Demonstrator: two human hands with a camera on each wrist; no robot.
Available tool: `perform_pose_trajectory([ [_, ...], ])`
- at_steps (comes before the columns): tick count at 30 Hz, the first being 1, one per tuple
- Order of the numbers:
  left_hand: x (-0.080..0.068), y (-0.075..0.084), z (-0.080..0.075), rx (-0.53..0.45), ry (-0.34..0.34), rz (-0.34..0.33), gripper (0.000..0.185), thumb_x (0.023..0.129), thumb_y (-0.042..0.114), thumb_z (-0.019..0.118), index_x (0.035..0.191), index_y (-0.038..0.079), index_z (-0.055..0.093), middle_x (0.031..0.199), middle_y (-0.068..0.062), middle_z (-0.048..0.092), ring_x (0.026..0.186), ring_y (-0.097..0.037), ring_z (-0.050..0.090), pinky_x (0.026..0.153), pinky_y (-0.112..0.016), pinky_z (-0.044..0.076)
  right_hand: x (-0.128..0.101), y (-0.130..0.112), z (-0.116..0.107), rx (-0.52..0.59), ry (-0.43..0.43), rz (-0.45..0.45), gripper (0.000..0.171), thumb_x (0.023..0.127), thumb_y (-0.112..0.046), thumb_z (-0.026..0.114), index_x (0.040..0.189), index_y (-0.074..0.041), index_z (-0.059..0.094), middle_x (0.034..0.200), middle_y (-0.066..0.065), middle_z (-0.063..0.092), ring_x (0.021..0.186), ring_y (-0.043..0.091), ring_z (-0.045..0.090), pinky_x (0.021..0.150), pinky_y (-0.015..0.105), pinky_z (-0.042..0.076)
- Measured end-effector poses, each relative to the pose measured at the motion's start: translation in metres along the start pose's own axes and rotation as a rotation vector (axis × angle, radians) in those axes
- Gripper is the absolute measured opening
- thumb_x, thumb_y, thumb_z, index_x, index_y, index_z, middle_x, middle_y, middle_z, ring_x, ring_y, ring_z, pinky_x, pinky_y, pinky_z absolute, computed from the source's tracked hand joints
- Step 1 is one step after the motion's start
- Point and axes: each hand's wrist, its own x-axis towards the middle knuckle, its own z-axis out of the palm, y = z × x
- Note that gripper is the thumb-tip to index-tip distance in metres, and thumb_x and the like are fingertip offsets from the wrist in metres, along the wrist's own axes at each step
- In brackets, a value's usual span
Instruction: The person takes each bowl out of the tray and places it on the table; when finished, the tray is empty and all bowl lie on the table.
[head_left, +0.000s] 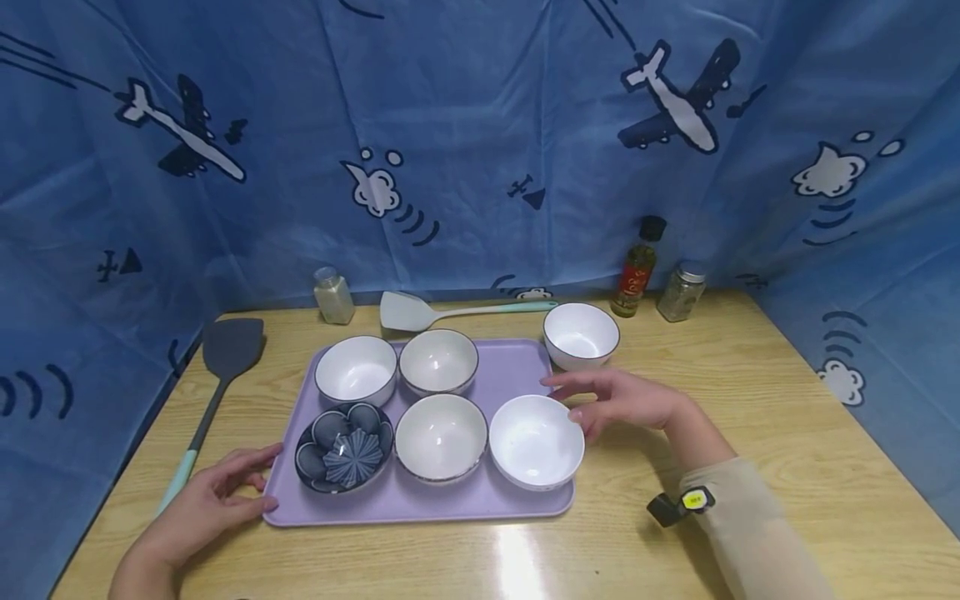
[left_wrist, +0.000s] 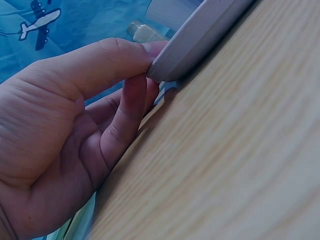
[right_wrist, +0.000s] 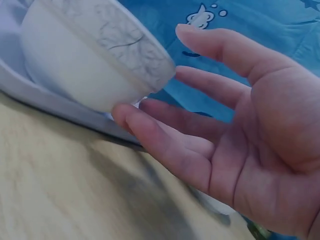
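Observation:
A lilac tray (head_left: 360, 510) lies on the table, and my left hand (head_left: 213, 497) pinches its left edge. In the left wrist view, the thumb is on the tray rim (left_wrist: 187, 55) with curled fingers under it. On the tray stand a dark blue petal-shaped bowl (head_left: 343, 448), a white bowl (head_left: 356, 371) at the back left, and two cream bowls, one behind (head_left: 438, 361) and one in front (head_left: 441, 437). At the tray's right front is a white patterned bowl (head_left: 537, 442). My right hand (head_left: 618, 402) has its fingers spread and loosely bent, fingertips right at that bowl's side.
Another white bowl (head_left: 581, 333) stands beyond the tray's back right corner. Along the back are a glass shaker (head_left: 333, 296), a pale spatula (head_left: 420, 313), a sauce bottle (head_left: 636, 271) and a spice jar (head_left: 681, 293). A dark spatula (head_left: 232, 350) lies at left. A blue curtain (head_left: 480, 150) hangs behind.

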Motion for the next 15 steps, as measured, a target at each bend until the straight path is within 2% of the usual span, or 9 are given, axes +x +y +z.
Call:
perform_pose_trajectory([
  [3,0.002,0.000,0.000,-0.005,-0.003,0.015,0.066,0.086,0.016,0.078,0.145,0.005,0.051,0.127,0.017,0.054,0.096,-0.007,0.059,0.080,-0.014,0.047,0.002,0.004,0.003,0.016,-0.035,-0.004,0.062,0.094,-0.014,0.066,0.151,-0.011,0.042,0.148,0.023,0.044,0.090,0.026,0.070,0.074,0.046,0.060],
  [6,0.003,0.000,0.000,-0.007,-0.006,0.019,0.066,0.086,0.016,0.078,0.145,0.005,0.051,0.127,0.015,0.055,0.096,-0.007,0.059,0.081,-0.014,0.047,0.004,0.009,0.006,0.050,-0.074,-0.033,0.062,0.094,-0.010,0.065,0.152,-0.009,0.041,0.151,0.022,0.041,0.092,0.027,0.069,0.070,0.050,0.059],
  [10,0.004,0.000,0.000,0.023,-0.008,-0.030,0.068,0.085,0.023,0.080,0.146,0.009,0.051,0.131,0.011,0.055,0.098,-0.006,0.059,0.082,-0.014,0.047,0.006,0.012,0.009,0.095,-0.108,-0.052,0.064,0.094,-0.008,0.064,0.153,-0.009,0.039,0.155,0.021,0.035,0.100,0.031,0.067,0.066,0.055,0.058],
  [13,0.004,0.001,0.000,0.040,-0.013,-0.070,0.070,0.085,0.025,0.080,0.147,0.011,0.050,0.134,0.004,0.054,0.098,-0.005,0.059,0.082,-0.015,0.047,0.008,0.012,0.010,0.112,-0.124,-0.057,0.065,0.094,-0.008,0.064,0.153,-0.009,0.037,0.152,0.022,0.037,0.095,0.029,0.069,0.064,0.055,0.058],
  [15,0.004,0.001,-0.001,0.046,-0.016,-0.071,0.070,0.085,0.025,0.080,0.147,0.011,0.049,0.136,-0.001,0.053,0.099,-0.005,0.059,0.082,-0.015,0.047,0.009,0.012,0.011,0.116,-0.132,-0.069,0.065,0.094,-0.007,0.063,0.153,-0.007,0.037,0.148,0.022,0.042,0.086,0.026,0.070,0.062,0.053,0.058],
])
